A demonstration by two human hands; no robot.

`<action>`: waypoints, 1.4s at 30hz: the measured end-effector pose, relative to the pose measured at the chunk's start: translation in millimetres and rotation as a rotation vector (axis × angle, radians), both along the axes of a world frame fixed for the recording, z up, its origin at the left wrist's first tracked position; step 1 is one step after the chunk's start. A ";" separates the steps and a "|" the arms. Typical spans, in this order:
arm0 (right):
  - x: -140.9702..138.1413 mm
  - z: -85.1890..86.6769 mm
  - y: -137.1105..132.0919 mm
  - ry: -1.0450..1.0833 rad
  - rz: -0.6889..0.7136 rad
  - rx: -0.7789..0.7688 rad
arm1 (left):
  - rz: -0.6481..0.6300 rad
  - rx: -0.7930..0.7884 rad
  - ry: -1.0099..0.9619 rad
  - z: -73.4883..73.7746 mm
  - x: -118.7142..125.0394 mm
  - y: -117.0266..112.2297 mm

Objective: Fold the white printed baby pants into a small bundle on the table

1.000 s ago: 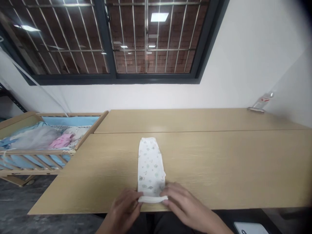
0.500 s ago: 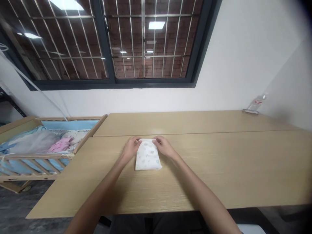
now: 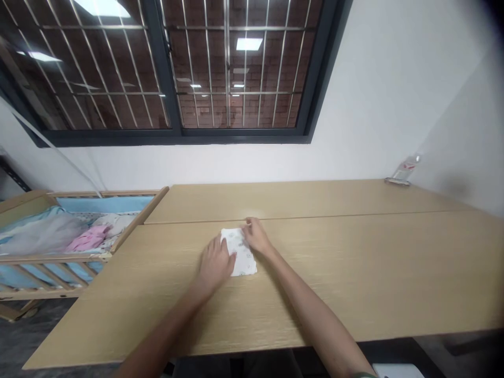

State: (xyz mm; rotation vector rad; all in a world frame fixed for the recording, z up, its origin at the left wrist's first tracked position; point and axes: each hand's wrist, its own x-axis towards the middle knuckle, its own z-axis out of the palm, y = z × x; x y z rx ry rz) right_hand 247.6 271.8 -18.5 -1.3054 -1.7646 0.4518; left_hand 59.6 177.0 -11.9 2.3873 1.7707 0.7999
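A small white baby garment (image 3: 243, 256) with a faint print lies folded in half on the light wooden table (image 3: 354, 273). My left hand (image 3: 216, 262) rests flat on the garment's left part, fingers stretched forward. My right hand (image 3: 255, 234) touches its far right corner with curled fingers that seem to pinch the cloth's edge. Both forearms reach in from the bottom of the view.
A wooden baby cot (image 3: 59, 236) with blue lining and pink and white clothes stands to the left of the table. A small plastic bottle (image 3: 403, 170) lies at the table's far right corner by the white wall. A barred window (image 3: 177, 68) is above.
The garment's near end was lifted and folded over to the far end, halving its length. My left hand has since slid back onto the folded cloth; my right stays at the far edge.
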 end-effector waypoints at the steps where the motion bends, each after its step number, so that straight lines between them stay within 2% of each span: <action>1: -4.0 8.0 -10.5 -0.045 0.052 0.044 | -0.017 0.042 0.076 -6.9 3.1 -21.3; 3: -16.2 23.0 -35.2 -0.150 0.249 0.084 | -0.003 0.084 0.174 -21.5 9.7 -58.8; 5: -30.9 32.7 -60.7 -0.259 0.491 0.068 | 0.005 0.083 0.223 -33.7 15.6 -83.7; 8: -47.3 32.3 -88.5 -0.383 0.752 -0.012 | 0.015 0.063 0.240 -44.0 20.6 -96.7; 11: -49.7 19.2 -95.3 -0.457 0.847 -0.130 | 0.010 0.083 0.211 -46.9 20.7 -95.5; 14: -43.7 5.8 -84.4 -0.525 0.824 -0.213 | 0.020 0.107 0.188 -47.7 18.0 -92.7; 17: -38.9 -1.4 -65.2 -0.566 0.786 -0.212 | 0.017 0.110 0.183 -48.2 13.8 -90.1; 24: -33.7 -2.9 -18.4 -0.635 0.696 -0.151 | 0.001 0.160 0.207 -50.9 8.7 -86.5; 29: -28.7 -2.9 5.3 -0.620 0.651 -0.117 | 0.030 0.204 0.210 -53.7 10.5 -86.5; 37: -28.1 -9.0 28.6 -0.633 0.618 -0.074 | 0.014 0.149 0.229 -48.7 11.0 -85.2; 40: -29.2 -5.6 30.0 -0.619 0.595 -0.096 | -0.004 0.108 0.222 -40.6 6.9 -82.2; 42: -27.8 -0.7 26.7 -0.553 0.518 -0.112 | -0.051 0.051 0.227 -32.3 -0.8 -76.0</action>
